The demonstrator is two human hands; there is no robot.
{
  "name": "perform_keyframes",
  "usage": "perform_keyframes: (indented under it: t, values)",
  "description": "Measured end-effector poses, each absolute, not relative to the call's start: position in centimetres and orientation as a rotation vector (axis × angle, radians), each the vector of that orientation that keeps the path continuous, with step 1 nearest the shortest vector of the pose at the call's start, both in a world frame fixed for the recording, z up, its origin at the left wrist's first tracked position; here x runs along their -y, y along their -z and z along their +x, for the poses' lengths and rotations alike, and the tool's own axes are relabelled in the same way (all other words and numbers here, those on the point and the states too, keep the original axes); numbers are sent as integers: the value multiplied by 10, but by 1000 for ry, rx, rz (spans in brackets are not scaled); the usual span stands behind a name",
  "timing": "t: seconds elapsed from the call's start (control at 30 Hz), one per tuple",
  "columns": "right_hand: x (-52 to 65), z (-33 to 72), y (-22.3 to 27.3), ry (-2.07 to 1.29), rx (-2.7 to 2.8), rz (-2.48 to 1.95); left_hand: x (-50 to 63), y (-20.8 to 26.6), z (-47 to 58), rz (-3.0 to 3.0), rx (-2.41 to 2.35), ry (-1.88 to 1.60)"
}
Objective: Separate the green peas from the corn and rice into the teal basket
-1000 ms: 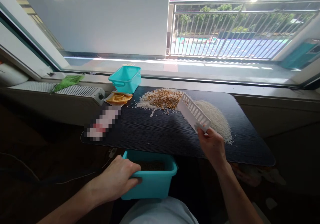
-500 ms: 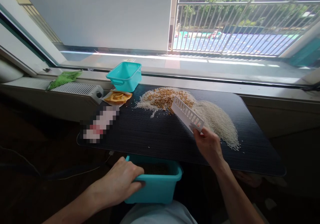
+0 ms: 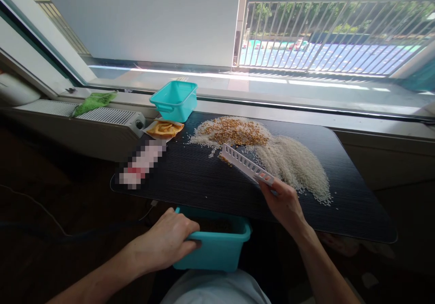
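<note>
My left hand [image 3: 175,238] grips the rim of a turquoise plastic bin [image 3: 212,252], held just below the table's front edge; its inside is dark, with some contents I cannot make out. In my right hand [image 3: 283,202] is a white slotted plastic strip [image 3: 245,163], its long edge down near the table. A few yellow kernels, perhaps soybeans or corn, lie at the strip's far left end. Behind it spreads a heap of yellow kernels [image 3: 234,131] mixed with white rice. A pile of white rice [image 3: 302,166] lies to the right.
A second turquoise bin [image 3: 176,104] stands at the table's back left corner. Beside it are an orange-yellow packet [image 3: 165,128] and a blurred-out item [image 3: 141,166]. A green cloth [image 3: 95,102] lies on the radiator [image 3: 115,117]. The dark table [image 3: 360,204] abuts the windowsill.
My right hand has drawn the slotted strip toward me and slightly left, off the heap, bringing a few kernels with it. My left hand still holds the bin. The view has shifted slightly.
</note>
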State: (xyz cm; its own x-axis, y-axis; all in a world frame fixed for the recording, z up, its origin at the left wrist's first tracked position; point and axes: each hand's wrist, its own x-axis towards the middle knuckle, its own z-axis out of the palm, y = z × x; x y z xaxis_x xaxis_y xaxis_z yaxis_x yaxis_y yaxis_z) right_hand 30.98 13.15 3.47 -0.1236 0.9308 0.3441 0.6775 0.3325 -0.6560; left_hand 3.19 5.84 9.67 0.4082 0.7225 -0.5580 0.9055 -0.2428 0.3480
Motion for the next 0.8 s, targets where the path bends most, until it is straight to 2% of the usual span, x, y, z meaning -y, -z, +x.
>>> perform_keyframes:
  t: [0.37,0.6,0.8]
  values:
    - [-108,331,-33,-483,1842,-1327,-57,-96,30,2069,-1373,412]
    - [-89,330,-40,-643,1943,-1274,-56,-99,31,2062,-1371,390]
    - [-107,332,-42,-447,1817,-1407,-53,-98,30,2076,-1377,390]
